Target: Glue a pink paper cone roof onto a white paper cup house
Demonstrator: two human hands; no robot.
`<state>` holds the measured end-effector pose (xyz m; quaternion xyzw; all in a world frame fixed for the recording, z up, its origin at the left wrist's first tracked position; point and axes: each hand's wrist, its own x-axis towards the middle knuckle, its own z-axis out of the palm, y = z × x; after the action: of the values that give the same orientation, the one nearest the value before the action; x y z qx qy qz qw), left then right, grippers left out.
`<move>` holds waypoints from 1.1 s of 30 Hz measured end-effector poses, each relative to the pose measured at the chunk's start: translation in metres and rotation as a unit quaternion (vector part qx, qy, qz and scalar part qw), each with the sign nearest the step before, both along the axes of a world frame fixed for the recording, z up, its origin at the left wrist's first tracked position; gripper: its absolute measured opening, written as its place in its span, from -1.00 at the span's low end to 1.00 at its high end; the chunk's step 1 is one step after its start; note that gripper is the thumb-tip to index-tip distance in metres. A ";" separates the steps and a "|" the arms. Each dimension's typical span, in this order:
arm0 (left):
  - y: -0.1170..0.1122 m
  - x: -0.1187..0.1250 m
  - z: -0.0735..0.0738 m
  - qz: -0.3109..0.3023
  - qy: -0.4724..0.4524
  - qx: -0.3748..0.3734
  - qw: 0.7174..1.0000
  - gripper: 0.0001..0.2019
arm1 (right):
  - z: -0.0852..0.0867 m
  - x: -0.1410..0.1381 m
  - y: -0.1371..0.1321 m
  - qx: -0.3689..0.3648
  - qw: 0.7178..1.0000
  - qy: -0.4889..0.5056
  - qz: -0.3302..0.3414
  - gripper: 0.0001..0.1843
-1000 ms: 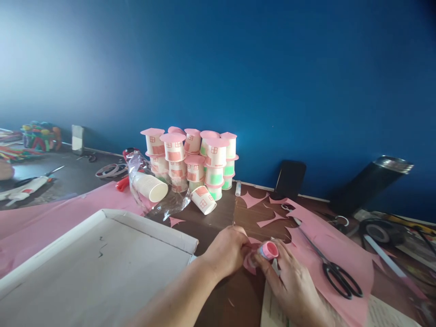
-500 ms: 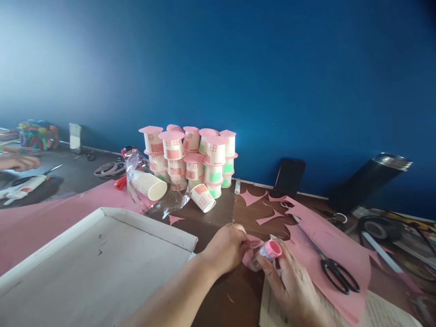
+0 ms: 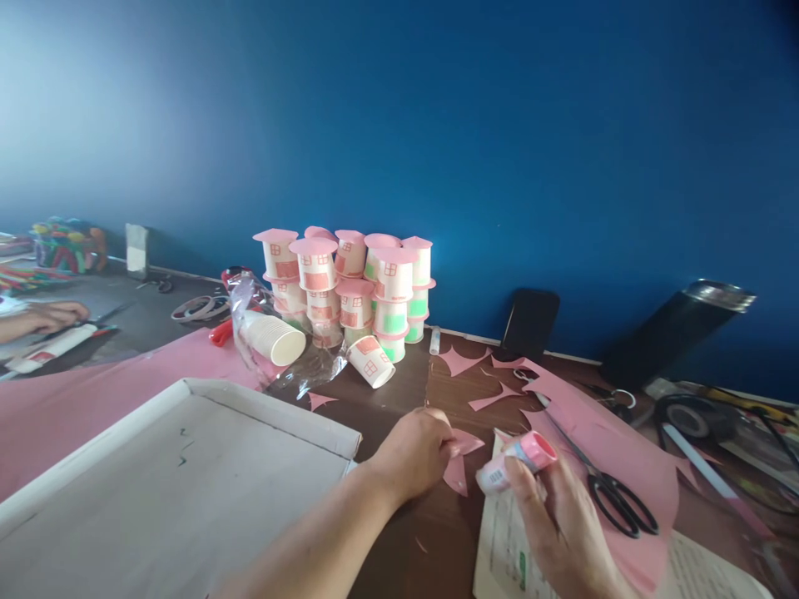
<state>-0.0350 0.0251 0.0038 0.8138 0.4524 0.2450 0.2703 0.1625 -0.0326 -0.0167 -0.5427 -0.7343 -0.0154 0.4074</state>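
— Pinching a cut pink paper piece (image 3: 459, 476), the left hand (image 3: 415, 453) is closed over one edge. Where does this lie, taking the cup towers (image 3: 394, 283) as landmark?

— On the wearer's side of the cup towers and somewhat to their right. The hold at the edge probably steadies the paper while leaving its free points uncovered; the fingertips themselves are hidden.

— And the right hand (image 3: 565, 516)?

— It grips a tube, apparently a glue stick (image 3: 521, 462), farther right of the cup towers than the paper and apart from it. The pink end tilts up and away from the paper, the pale end down toward it, presumably for spreading; whether that end is uncapped cannot be told.

— Why do the scissors (image 3: 617, 503) rest on the pink sheet (image 3: 580, 420)?

— Lying right of the cup towers, nearer the wearer, they seem parked within the right hand's reach. One loose cup (image 3: 372, 363) lies on its side just before the cup towers, its drawn windows exposed.
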 end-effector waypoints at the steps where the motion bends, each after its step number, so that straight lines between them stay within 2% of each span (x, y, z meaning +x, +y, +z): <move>1: 0.000 0.000 0.000 0.002 0.001 0.000 1.000 -0.73 | -0.001 0.000 0.000 0.007 1.000 -0.021 -0.004 -0.55; 4: 0.000 0.000 0.000 0.002 0.002 -0.005 1.000 -0.74 | -0.003 -0.003 0.002 0.042 0.996 -0.083 -0.004 -0.50; 9: 0.000 -0.001 0.000 -0.004 -0.004 -0.008 1.000 -0.75 | -0.003 -0.010 0.007 0.058 0.994 -0.094 0.009 -0.54; 16: 0.001 -0.002 -0.001 -0.006 -0.014 -0.010 1.000 -0.75 | 0.011 -0.015 0.010 -0.015 0.996 -0.044 0.071 -0.67; 21: 0.000 -0.003 0.000 -0.017 -0.027 -0.009 0.999 -0.75 | 0.005 -0.013 0.012 -0.044 0.993 -0.057 0.096 -0.79; 27: 0.000 -0.003 0.000 -0.027 -0.028 -0.011 0.999 -0.75 | 0.003 -0.017 0.015 -0.083 0.990 -0.071 0.092 -0.79; 30: 0.000 -0.003 -0.002 -0.023 -0.023 -0.006 0.999 -0.76 | 0.002 -0.018 0.016 -0.071 0.989 -0.089 0.091 -0.77; 33: 0.000 -0.002 -0.003 -0.015 -0.015 -0.004 1.000 -0.78 | -0.003 -0.011 0.016 -0.021 0.992 -0.099 0.073 -0.69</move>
<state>-0.0372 0.0255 0.0013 0.8158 0.4368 0.2514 0.2837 0.1518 -0.0170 -0.0200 -0.4921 -0.8086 -0.0236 0.3215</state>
